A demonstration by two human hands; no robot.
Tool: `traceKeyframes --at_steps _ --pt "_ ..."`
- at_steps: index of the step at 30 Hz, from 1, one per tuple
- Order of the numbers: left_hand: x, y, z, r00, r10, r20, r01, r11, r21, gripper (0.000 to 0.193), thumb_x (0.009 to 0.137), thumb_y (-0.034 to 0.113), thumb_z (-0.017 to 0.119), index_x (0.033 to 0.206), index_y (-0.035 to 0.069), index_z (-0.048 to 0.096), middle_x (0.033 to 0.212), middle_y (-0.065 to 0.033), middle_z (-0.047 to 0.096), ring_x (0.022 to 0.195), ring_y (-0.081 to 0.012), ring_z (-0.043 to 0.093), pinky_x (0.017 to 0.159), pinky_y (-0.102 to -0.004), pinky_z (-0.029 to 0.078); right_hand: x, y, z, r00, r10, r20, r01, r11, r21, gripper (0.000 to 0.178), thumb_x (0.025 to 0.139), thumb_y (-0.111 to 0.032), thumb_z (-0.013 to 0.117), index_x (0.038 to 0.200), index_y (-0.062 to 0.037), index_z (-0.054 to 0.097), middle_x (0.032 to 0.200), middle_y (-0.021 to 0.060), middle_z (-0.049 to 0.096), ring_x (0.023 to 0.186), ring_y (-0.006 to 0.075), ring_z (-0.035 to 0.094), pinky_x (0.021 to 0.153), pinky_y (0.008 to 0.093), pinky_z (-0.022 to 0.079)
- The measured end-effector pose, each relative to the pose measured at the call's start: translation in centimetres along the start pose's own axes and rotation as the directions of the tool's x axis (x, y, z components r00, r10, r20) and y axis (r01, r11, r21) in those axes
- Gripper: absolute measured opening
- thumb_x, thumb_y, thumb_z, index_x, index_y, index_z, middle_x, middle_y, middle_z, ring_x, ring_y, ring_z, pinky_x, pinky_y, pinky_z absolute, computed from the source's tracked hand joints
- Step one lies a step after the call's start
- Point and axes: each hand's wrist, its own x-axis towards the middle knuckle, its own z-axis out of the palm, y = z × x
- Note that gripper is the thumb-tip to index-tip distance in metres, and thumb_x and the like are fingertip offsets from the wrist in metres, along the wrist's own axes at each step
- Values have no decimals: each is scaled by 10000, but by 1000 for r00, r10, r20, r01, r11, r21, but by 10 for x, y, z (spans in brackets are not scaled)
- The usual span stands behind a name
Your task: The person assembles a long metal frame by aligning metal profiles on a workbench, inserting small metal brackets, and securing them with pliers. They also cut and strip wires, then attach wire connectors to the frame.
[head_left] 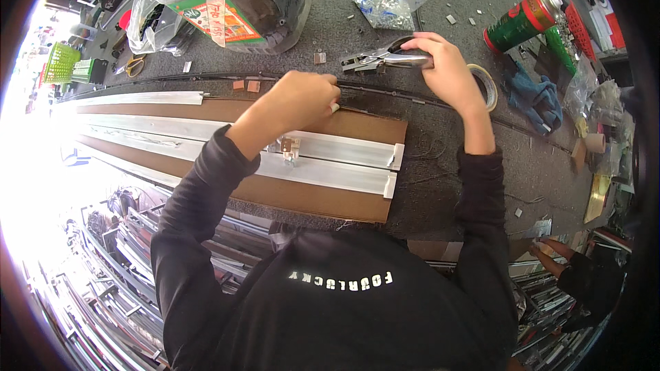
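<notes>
The silver pliers (379,57) are over the desk (436,192), just beyond the far edge of the brown cardboard (330,203), and the right hand (443,69) is closed about their handle end. I'd call this a tool-handling step, though whether they're coming up or going down I can't tell; the next move probably calls for a settled grip on the handles. The left hand (302,96), well apart from the other, curls over the cardboard's far edge beside a dark rod (371,88); its fingertips are tucked under, so I can't say whether it pinches anything. Pale metal strips (344,173) run along the cardboard, their ends lost in glare to its left. Right of the cardboard, the right wrist partly covers a tape roll (491,88), and a co-worker (584,278) is half swallowed by shadow.
</notes>
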Motion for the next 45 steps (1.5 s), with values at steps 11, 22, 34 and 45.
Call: traceKeyframes --at_steps 11,22,34,45 --pt "-13 -10 12 991 8 -133 -56 931 -360 152 903 84 575 1035 11 574 1029 -134 560 941 -374 604 796 -459 480 51 -35 -3 848 -493 -196 427 853 -299 145 715 93 604 805 -20 617 920 82 635 821 270 636 675 364 494" --pt "-26 11 23 942 -136 -306 -2 912 -410 111 929 87 545 1012 14 547 998 -145 556 916 -380 602 780 -471 484 76 -99 54 900 -374 -225 433 826 360 224 845 -80 726 1005 -78 570 794 17 638 609 86 521 532 283 410" --pt "-29 24 38 839 -228 -494 1 908 -418 78 877 50 591 935 16 552 944 -121 571 833 -359 611 723 -455 472 65 -86 58 920 228 -319 134 581 803 416 1023 -355 550 806 -5 610 538 20 593 432 86 542 404 219 371" --pt "-30 26 38 810 -224 -542 -27 909 -415 117 825 2 587 936 26 555 934 -110 569 850 -358 603 745 -451 470 24 -52 76 994 46 -98 -70 963 -259 273 770 -295 741 789 -23 749 1251 190 578 1187 395 487 964 515 408"
